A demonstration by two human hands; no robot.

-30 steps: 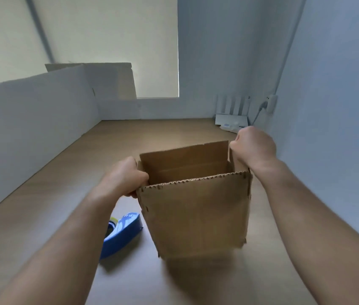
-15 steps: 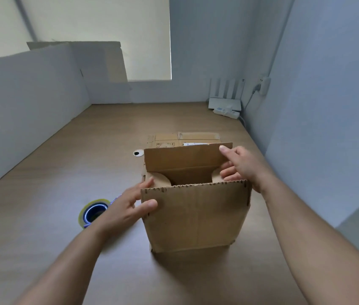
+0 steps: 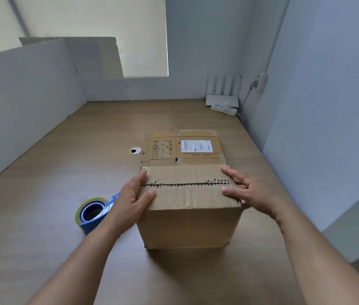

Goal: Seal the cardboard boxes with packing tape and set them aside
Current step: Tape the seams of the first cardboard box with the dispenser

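A brown cardboard box (image 3: 188, 219) stands on the wooden table (image 3: 42, 194) in front of me, its two top flaps folded down and meeting in a jagged seam. My left hand (image 3: 132, 200) presses flat against the box's left top edge, thumb on the top. My right hand (image 3: 247, 192) rests with straight fingers on the right top edge. A blue tape dispenser with a clear tape roll (image 3: 92, 213) lies on the table left of the box, partly behind my left wrist. A flattened cardboard box with a white label (image 3: 183, 147) lies behind the standing box.
White partition walls (image 3: 24, 102) enclose the table on the left and back; a grey wall (image 3: 328, 106) runs along the right. A white router and power strip (image 3: 223, 102) sit in the far right corner. A round cable hole (image 3: 135, 150) is in the table.
The box's top flaps, open a second ago, are now folded shut. Both hands moved from the flaps to the outer top edges and lie flat.
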